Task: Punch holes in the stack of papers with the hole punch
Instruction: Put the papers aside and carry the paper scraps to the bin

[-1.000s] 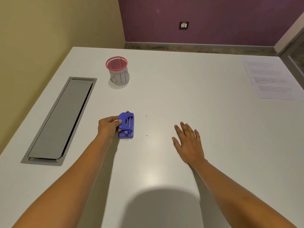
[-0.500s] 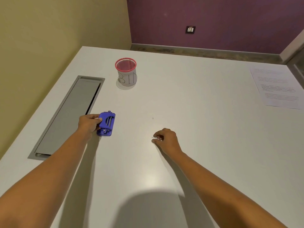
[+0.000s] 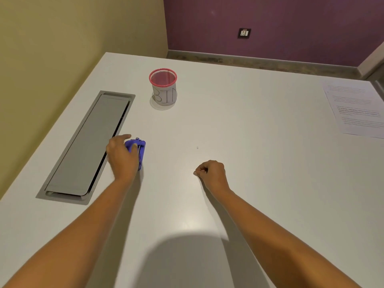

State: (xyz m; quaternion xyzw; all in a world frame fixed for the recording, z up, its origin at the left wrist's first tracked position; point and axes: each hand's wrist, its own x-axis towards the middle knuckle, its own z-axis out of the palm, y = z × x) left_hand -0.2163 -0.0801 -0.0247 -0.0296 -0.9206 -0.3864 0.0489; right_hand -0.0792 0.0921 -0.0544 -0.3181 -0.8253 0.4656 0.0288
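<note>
The blue hole punch (image 3: 141,150) lies on the white table (image 3: 249,163), left of centre. My left hand (image 3: 121,156) is over it, covering its left half, thumb pressed on its top and index finger stretched out. My right hand (image 3: 213,172) rests on the table to the right with its fingers curled, and the fingertips pinch a tiny white paper bit (image 3: 195,173) against the surface. The printed sheets of paper (image 3: 357,109) lie flat at the far right edge, well away from both hands.
A red-rimmed mesh cup labelled BIN (image 3: 163,88) stands behind the punch. A long grey cable hatch (image 3: 87,144) is set into the table just left of my left hand. Another tiny white paper bit (image 3: 197,147) lies between the hands.
My left hand slid the punch left towards the hatch, then shifted from its side to on top of it. My right hand went from flat to curled, pinching a paper bit.
</note>
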